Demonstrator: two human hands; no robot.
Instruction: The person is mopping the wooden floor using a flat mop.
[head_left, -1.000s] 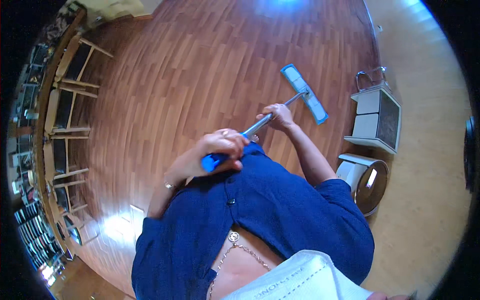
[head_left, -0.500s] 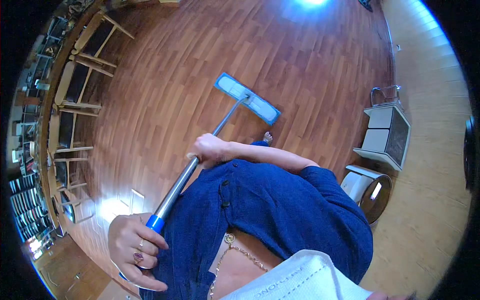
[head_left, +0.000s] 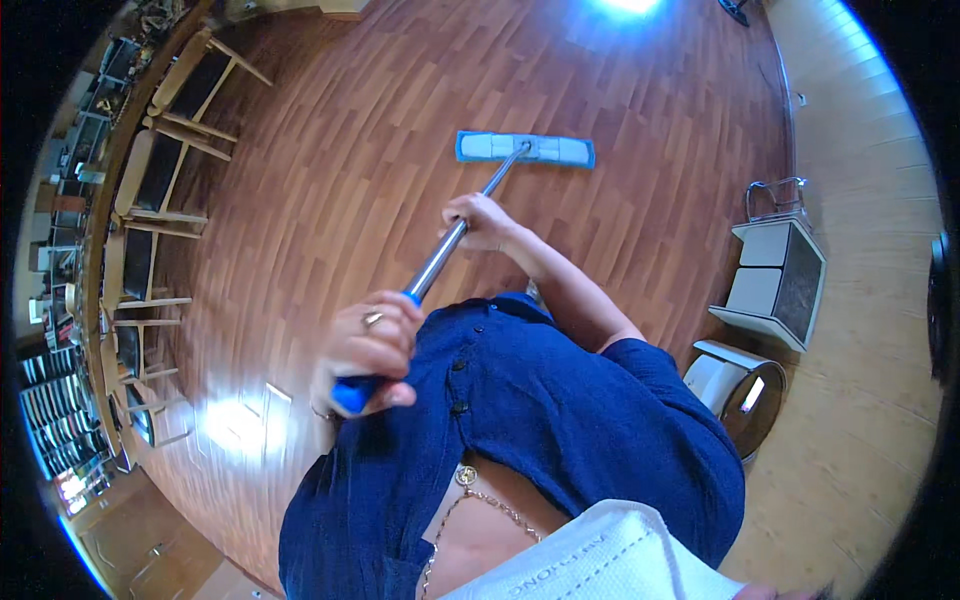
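Observation:
A flat floor mop with a long metal pole (head_left: 434,268) stretches away from my body. Its wide, pale head (head_left: 490,147) with a blue fringed edge lies flat on the wooden floor, almost straight across. My left hand (head_left: 375,345), wearing a ring, is closed around the blue grip (head_left: 350,395) at the near end of the pole. Farther up, my right hand (head_left: 480,220) wraps round the bare metal with the arm stretched forward. The pole slants from near left to far right, joining the middle of the head.
Wooden chairs with dark seats (head_left: 155,175) line a long counter (head_left: 100,350) at the left. Along the right wall stand a white cabinet (head_left: 755,290) and a round-ended white appliance (head_left: 715,375). Lamp light glares on the floor (head_left: 235,425).
The mop head has slid away and to the right, turning from slanted to nearly level. Both hands have pushed forward and rightward with the pole, the left one farther.

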